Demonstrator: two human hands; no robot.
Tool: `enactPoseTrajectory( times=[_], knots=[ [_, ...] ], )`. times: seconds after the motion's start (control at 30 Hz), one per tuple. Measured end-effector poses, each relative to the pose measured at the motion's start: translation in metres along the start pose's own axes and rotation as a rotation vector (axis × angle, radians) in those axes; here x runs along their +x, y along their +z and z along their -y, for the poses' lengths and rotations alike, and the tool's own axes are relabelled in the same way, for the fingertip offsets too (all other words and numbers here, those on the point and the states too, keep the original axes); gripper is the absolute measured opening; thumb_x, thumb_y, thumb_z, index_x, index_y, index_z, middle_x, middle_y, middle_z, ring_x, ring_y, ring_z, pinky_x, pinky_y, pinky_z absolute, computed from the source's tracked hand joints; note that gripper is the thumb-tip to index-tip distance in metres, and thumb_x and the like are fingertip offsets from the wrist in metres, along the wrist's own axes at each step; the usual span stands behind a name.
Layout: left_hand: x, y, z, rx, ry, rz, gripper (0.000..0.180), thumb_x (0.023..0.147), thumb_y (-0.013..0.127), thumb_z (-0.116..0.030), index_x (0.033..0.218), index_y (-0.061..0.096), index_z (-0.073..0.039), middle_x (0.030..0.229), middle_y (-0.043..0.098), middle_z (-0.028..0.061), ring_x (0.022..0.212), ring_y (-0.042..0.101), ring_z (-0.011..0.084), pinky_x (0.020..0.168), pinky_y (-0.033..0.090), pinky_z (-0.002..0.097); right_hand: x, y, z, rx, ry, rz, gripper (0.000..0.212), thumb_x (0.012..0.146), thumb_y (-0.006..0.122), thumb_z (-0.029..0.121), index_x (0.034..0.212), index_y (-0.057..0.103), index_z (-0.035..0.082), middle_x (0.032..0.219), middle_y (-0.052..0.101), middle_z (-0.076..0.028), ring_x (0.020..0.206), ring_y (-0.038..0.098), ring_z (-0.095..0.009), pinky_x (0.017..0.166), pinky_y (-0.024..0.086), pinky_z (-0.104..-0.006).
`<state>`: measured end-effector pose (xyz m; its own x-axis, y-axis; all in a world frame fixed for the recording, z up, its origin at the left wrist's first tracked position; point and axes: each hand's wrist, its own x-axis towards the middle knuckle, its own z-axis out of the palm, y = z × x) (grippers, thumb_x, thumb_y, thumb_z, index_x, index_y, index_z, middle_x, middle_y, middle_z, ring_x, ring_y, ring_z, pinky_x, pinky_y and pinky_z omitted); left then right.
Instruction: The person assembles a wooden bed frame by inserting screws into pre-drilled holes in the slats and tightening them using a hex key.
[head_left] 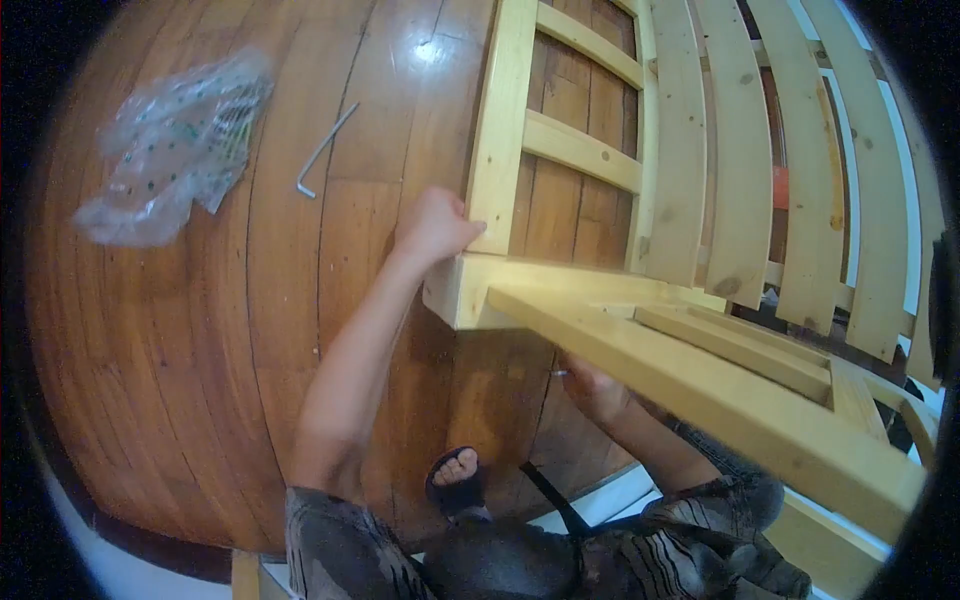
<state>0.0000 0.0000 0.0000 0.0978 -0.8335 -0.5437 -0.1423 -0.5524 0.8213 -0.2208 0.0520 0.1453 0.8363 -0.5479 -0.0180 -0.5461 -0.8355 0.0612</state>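
My left hand (435, 225) grips the near end of a pale wooden side rail (495, 130), its thumb on top and its other fingers partly hidden. That rail end meets a thick wooden corner post (475, 290), which lies across in front of me. Below the post and beside a long sloping wooden beam (700, 395), my right hand (597, 388) is closed. A small shiny metal piece (560, 373) sticks out from its fingers, too small to tell its kind.
On the wooden floor at the left lie a crumpled clear plastic bag (185, 145) and an L-shaped hex key (322, 155). Wide wooden slats (740, 150) fill the right side. My sandalled foot (457, 480) stands below the corner post.
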Motion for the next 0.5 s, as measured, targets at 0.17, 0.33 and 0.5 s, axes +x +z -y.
enactPoseTrajectory(
  times=[0.17, 0.33, 0.5],
  knots=[
    [0.000, -0.019, -0.018, 0.253, -0.067, 0.102, 0.027, 0.054, 0.064, -0.017, 0.072, 0.058, 0.002, 0.072, 0.059, 0.0171, 0.068, 0.059, 0.0244, 0.060, 0.046, 0.0314, -0.019, 0.024, -0.010, 0.177, 0.013, -0.061, 0.028, 0.052, 0.055, -0.003, 0.079, 0.057, 0.005, 0.080, 0.058, -0.012, 0.061, 0.056, -0.025, 0.053, 0.046, -0.0306],
    [0.015, -0.005, 0.000, 0.178, 0.265, 0.086, 0.030, 0.053, 0.063, -0.015, 0.077, 0.060, 0.002, 0.071, 0.059, 0.0150, 0.067, 0.058, 0.0256, 0.059, 0.046, 0.0326, -0.019, 0.027, -0.003, 0.173, 0.063, -0.078, 0.026, 0.056, 0.054, -0.001, 0.080, 0.059, 0.006, 0.084, 0.058, -0.010, 0.061, 0.057, -0.025, 0.055, 0.047, -0.0323],
    [0.026, -0.001, 0.003, 0.097, 0.019, 0.101, 0.029, 0.056, 0.062, -0.014, 0.081, 0.060, 0.001, 0.083, 0.059, 0.0158, 0.073, 0.057, 0.0254, 0.065, 0.045, 0.0333, -0.014, 0.019, 0.013, 0.182, 0.008, -0.118, 0.021, 0.056, 0.057, 0.002, 0.076, 0.057, 0.008, 0.083, 0.058, -0.010, 0.065, 0.057, -0.025, 0.057, 0.047, -0.0317]
  ],
)
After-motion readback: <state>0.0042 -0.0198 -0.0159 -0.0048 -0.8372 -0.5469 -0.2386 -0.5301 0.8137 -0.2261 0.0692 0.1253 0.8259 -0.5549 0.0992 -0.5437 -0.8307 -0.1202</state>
